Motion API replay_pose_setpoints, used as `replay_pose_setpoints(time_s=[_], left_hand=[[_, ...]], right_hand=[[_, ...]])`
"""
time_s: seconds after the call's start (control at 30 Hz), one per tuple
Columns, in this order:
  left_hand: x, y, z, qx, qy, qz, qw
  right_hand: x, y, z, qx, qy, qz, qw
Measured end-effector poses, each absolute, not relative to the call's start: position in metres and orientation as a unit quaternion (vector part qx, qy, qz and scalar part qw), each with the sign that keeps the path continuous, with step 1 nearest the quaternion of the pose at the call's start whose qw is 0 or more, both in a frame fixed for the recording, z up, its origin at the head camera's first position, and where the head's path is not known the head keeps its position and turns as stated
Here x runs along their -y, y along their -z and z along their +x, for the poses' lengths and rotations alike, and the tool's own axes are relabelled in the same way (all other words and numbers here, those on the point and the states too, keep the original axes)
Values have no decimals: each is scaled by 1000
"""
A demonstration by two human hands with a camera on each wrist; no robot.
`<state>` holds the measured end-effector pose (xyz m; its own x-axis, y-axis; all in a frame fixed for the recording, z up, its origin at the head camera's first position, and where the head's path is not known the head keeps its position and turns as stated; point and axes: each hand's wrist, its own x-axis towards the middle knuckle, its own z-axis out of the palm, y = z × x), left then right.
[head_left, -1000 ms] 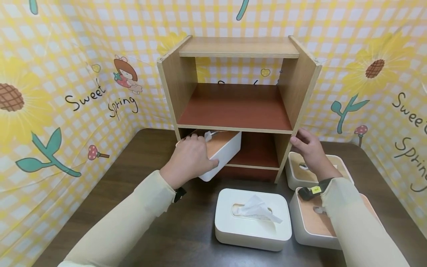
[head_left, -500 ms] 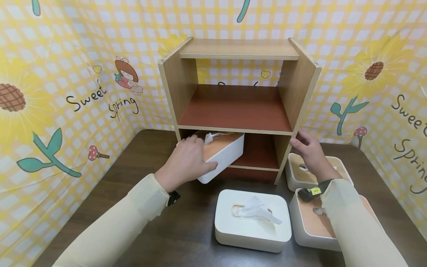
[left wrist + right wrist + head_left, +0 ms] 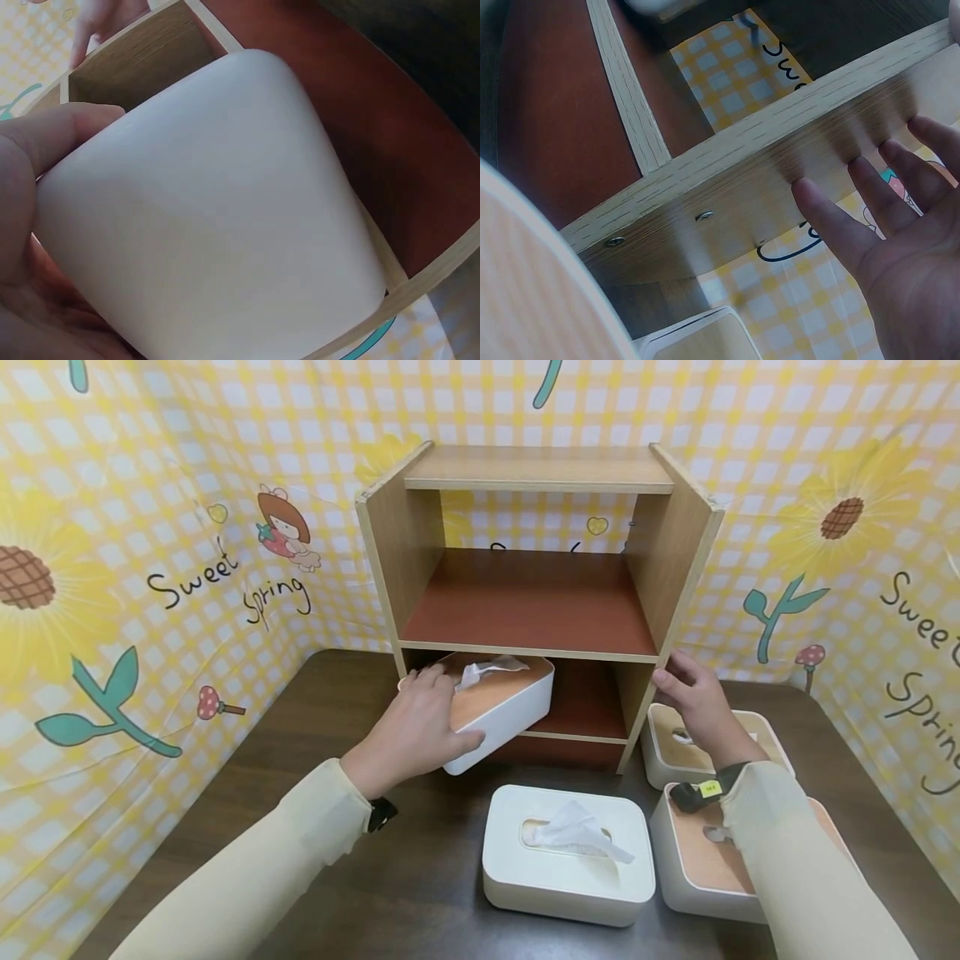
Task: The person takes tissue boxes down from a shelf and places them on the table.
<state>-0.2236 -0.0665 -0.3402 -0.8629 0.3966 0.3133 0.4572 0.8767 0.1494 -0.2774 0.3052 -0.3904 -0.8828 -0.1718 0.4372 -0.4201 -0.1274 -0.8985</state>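
Note:
My left hand [image 3: 420,718] grips one end of a white tissue box [image 3: 498,727] with a wood-coloured top and a tissue sticking out. Its thumb lies on the near side, its fingers over the far side. The box is tilted in front of the lower opening of a wooden shelf [image 3: 528,653], its far end within the opening. In the left wrist view, the white end of the tissue box [image 3: 210,202] fills the middle. At the shelf's right side, my right hand [image 3: 697,697] touches the outer panel [image 3: 742,195] with extended fingertips.
An all-white tissue box [image 3: 566,885] sits on the dark table [image 3: 360,877] in front of the shelf. Two more, a wood-topped tissue box [image 3: 712,902] and a pale-topped one [image 3: 660,760], stand at the right under the right arm. Patterned cloth [image 3: 300,460] hangs behind.
The held tissue box has shifted slightly to the right and its top has turned more into view. My left hand has moved a little left and down; the right hand stays put.

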Motion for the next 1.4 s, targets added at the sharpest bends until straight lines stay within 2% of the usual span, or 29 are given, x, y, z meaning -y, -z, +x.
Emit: replay_pose_setpoints(time_s=[0.3, 0.73, 1.4], left_hand=[[72, 343, -226, 951, 161, -234, 123], [83, 351, -227, 926, 179, -290, 161], [94, 352, -223, 920, 191, -310, 146]], right_hand=[[-305, 390, -277, 656, -716, 220, 87], [-305, 390, -276, 641, -730, 223, 85], [-304, 390, -276, 642, -730, 220, 83]])
